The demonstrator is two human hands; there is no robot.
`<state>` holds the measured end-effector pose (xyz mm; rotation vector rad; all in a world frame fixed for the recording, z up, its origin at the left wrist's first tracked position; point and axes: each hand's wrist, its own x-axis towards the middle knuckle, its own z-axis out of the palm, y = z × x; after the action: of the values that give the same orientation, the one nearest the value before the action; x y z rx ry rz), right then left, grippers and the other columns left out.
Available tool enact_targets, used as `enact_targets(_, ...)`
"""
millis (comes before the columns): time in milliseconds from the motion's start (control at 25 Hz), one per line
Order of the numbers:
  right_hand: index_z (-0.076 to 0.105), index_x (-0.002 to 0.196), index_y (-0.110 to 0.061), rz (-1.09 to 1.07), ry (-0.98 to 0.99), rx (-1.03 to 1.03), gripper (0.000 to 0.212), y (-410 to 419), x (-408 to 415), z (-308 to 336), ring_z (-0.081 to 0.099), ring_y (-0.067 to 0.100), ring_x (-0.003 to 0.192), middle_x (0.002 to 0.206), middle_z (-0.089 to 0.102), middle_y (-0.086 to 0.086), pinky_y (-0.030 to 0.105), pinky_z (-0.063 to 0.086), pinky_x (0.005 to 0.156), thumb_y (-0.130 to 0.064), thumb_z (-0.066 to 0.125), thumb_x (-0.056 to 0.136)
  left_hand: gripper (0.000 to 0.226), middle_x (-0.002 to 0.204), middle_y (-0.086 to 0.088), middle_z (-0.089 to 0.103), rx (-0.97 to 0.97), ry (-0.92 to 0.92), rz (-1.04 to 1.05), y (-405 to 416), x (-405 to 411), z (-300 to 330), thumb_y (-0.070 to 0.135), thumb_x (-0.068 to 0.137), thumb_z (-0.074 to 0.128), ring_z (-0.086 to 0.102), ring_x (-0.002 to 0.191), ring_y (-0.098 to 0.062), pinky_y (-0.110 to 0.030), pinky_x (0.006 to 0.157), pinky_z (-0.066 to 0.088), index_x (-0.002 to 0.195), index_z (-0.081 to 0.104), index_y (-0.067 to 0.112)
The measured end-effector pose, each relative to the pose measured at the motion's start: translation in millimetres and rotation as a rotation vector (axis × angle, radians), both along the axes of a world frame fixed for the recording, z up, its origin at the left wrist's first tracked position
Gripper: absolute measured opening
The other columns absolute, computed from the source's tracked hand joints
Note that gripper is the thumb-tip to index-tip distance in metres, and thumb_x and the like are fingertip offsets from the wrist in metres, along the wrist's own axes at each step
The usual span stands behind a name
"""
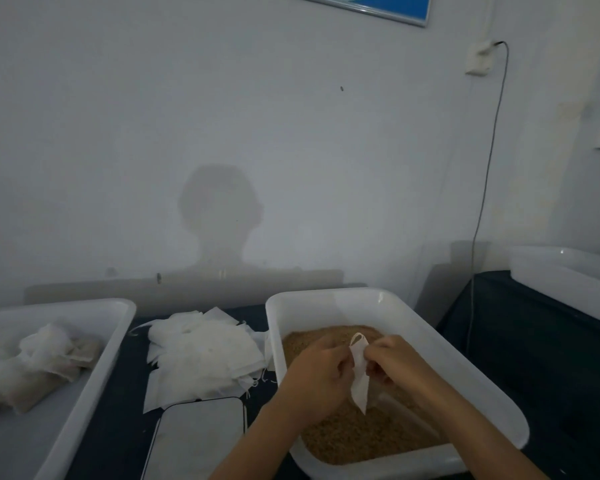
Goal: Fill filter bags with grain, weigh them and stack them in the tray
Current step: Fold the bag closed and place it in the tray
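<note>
Left hand (321, 372), lower centre of the frame: fingers curled, pinching the left edge of an empty white filter bag (359, 370). Right hand (394, 362), just right of it: fingers curled, pinching the bag's right edge. The bag hangs upright between the two hands, its mouth uppermost with a small loop of fabric or string showing at the top, its lower corner pointing down. Whether the mouth is parted cannot be told.

Both hands and the bag are above the grain (361, 434), a tan mass lying in a white plastic tub (326, 303) in the lower centre-right. The bag's lower tip is close over the grain; contact cannot be confirmed.

Left of the tub, on the dark counter (118, 410), lies a loose heap of empty filter bags (201, 355), with strings trailing at its edges. Below that heap, at the bottom edge, sits a flat white-surfaced scale (201, 441) with a dark rim.

At the lower left stands a white tray (94, 379) holding a pile of filled bags (32, 365).

At the right edge, mid-height, part of another white tub (561, 275) is visible. A cable (485, 188) runs down the wall from a socket (478, 57) in the upper right.
</note>
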<state>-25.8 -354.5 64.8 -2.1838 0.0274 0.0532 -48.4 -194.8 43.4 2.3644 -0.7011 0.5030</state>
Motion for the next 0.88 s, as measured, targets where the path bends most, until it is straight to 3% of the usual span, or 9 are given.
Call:
enact_targets(80, 0.064, 0.067, -0.011, 0.005, 0.11, 0.055, 0.026, -9.8, 2.7, -4.3, 0.057, 0.01, 0.052, 0.058, 0.064, 0.0, 0.022, 0.044, 0.052, -0.019, 0.053, 0.09, 0.022, 0.103, 0.001, 0.047, 0.111, 0.027, 0.02, -7.2, 2.6, -9.4, 0.033, 0.093, 0.052, 0.046, 0.089, -0.01, -0.023, 0.075, 0.041, 0.099, 0.06, 0.013)
enact_targets(160, 0.063, 0.076, -0.012, 0.011, 0.116, 0.011, 0.034, -20.4, 5.6, -11.7, 0.057, 0.012, 0.062, 0.071, 0.064, 0.001, 0.023, 0.044, 0.059, -0.032, 0.045, 0.098, 0.017, 0.115, 0.001, 0.04, 0.127, 0.001, 0.058, -11.4, 4.5, -16.7, 0.028, 0.094, 0.052, 0.046, 0.098, -0.011, -0.019, 0.081, 0.042, 0.103, 0.057, 0.014)
enact_targets(200, 0.06, 0.079, -0.014, 0.023, 0.088, -0.095, 0.034, -26.2, 7.0, -16.9, 0.055, 0.012, 0.066, 0.076, 0.062, 0.001, 0.023, 0.043, 0.062, -0.035, 0.043, 0.099, 0.014, 0.119, 0.001, 0.036, 0.104, -0.023, 0.095, -12.1, 4.4, -19.0, 0.024, 0.094, 0.05, 0.044, 0.103, -0.011, -0.015, 0.083, 0.041, 0.103, 0.055, 0.013)
enact_targets(320, 0.052, 0.078, -0.021, 0.149, 0.092, -0.466, 0.021, -38.1, 8.8, -36.9, 0.051, 0.008, 0.068, 0.08, 0.055, -0.005, 0.02, 0.039, 0.06, -0.036, 0.061, 0.089, 0.016, 0.126, 0.002, 0.03, 0.103, -0.094, 0.199, -12.4, 3.1, -20.8, 0.018, 0.094, 0.044, 0.035, 0.11, -0.01, -0.012, 0.088, 0.037, 0.107, 0.052, 0.014)
enact_targets(480, 0.063, 0.097, -0.016, 0.18, 0.096, -0.775, 0.02, -34.1, 13.9, -48.1, 0.062, 0.015, 0.093, 0.1, 0.064, -0.001, 0.026, 0.048, 0.076, -0.034, 0.06, 0.089, 0.025, 0.128, -0.002, 0.046, 0.147, -0.206, 0.199, -13.2, 1.0, -17.8, 0.013, 0.09, 0.051, 0.048, 0.108, -0.015, -0.023, 0.095, 0.046, 0.114, 0.058, 0.011)
enact_targets(680, 0.05, 0.115, -0.017, 0.214, 0.047, -0.767, 0.027, -35.4, 12.3, -29.6, 0.057, 0.016, 0.103, 0.113, 0.057, 0.001, 0.026, 0.046, 0.084, -0.035, 0.052, 0.095, 0.033, 0.126, -0.003, 0.052, 0.259, -0.031, 0.284, -10.9, 2.2, -24.0, 0.019, 0.1, 0.034, 0.044, 0.115, -0.017, -0.026, 0.096, 0.04, 0.131, 0.042, 0.013)
enact_targets(760, 0.047, 0.112, -0.018, 0.205, 0.045, -0.837, 0.025, -43.3, 14.2, -9.7, 0.056, 0.016, 0.096, 0.109, 0.056, 0.001, 0.023, 0.045, 0.071, -0.034, 0.053, 0.094, 0.035, 0.127, -0.006, 0.052, 0.27, 0.037, 0.327, -11.0, 3.6, -26.9, 0.017, 0.1, 0.033, 0.044, 0.118, -0.02, -0.029, 0.097, 0.041, 0.135, 0.038, 0.013)
enact_targets(880, 0.051, 0.091, -0.016, 0.209, 0.109, -1.042, 0.011, -50.1, 18.9, 16.2, 0.055, 0.013, 0.072, 0.086, 0.056, -0.001, 0.018, 0.038, 0.051, -0.017, 0.061, 0.086, 0.036, 0.126, -0.009, 0.051, 0.285, 0.057, 0.335, -12.6, 1.3, -28.8, 0.01, 0.098, 0.037, 0.043, 0.117, -0.023, -0.032, 0.095, 0.042, 0.134, 0.038, 0.014)
